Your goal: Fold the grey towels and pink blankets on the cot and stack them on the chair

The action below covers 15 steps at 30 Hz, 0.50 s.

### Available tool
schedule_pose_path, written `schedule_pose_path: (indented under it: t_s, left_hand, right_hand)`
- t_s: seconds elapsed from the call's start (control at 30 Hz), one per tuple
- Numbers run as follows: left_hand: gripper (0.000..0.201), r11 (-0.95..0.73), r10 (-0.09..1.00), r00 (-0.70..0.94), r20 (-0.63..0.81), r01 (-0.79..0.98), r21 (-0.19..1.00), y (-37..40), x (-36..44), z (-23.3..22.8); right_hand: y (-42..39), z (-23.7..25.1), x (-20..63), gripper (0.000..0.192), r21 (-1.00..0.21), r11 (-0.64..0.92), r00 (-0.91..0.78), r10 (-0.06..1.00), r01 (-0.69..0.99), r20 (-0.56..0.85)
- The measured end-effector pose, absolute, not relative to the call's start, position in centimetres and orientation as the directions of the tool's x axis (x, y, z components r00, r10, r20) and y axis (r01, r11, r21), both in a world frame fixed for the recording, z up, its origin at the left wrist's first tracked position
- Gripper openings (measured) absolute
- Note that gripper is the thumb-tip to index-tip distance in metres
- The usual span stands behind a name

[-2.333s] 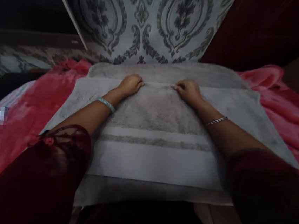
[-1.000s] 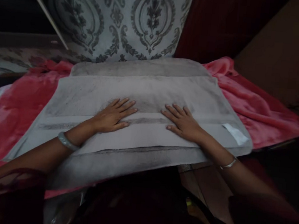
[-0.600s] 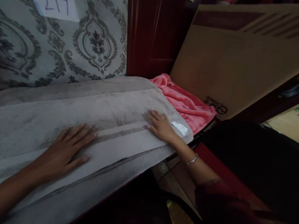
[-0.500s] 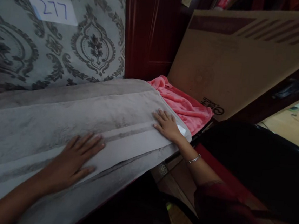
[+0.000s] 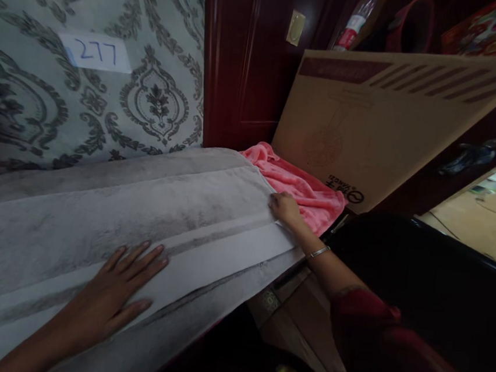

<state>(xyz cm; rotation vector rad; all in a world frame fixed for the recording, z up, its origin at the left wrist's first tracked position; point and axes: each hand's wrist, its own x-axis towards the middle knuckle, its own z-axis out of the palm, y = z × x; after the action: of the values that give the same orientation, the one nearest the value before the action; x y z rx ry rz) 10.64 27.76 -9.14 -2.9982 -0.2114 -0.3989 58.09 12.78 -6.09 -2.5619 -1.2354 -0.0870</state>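
Observation:
A grey towel (image 5: 155,194) with pale woven bands near its front edge lies spread across the surface in layers. My left hand (image 5: 119,290) rests flat on its front band, fingers spread. At the towel's right end, my right hand (image 5: 286,209) has its fingers curled round the edge; the fingertips are hidden under the hand. A silver bangle (image 5: 319,252) circles my right wrist. Just behind that hand, a crumpled pink cloth (image 5: 305,185) lies beside the towel's end.
A cardboard box (image 5: 345,125) leans at the back right, a bottle (image 5: 351,32) behind it. Patterned wallpaper (image 5: 156,92) bears a paper marked 277 (image 5: 97,53). A dark red panel (image 5: 244,63) stands behind the towel. A black seat-like shape (image 5: 422,290) lies at right.
My right hand has gone from lying flat with fingers spread to curled at the towel's right edge. My left hand stays flat on the towel. The camera view has tilted up slightly.

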Motion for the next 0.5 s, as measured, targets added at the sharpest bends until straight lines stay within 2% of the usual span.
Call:
schedule_pose_path:
  t_s: [0.2, 0.37, 0.5]
  left_hand:
    - [0.073, -0.986, 0.100, 0.950, 0.297, 0.135, -0.100, 27.4, 10.7, -8.3]
    - [0.074, -0.981, 0.099, 0.950, 0.295, 0.144, -0.132, 27.0, 10.6, -8.0]
    - [0.076, -0.974, 0.085, 0.947, 0.311, 0.145, -0.176, 26.8, 10.6, -7.7]
  right_hand:
    - [18.5, -5.8, 60.4, 0.039, -0.380, -0.606, 0.701, 0.686, 0.698, 0.194]
    - [23.1, -6.0, 62.4, 0.035, -0.544, -0.550, 0.736, 0.645, 0.634, 0.207]
    - [25.8, -6.1, 63.9, 0.028, -0.630, -0.522, 0.776, 0.590, 0.576, 0.221]
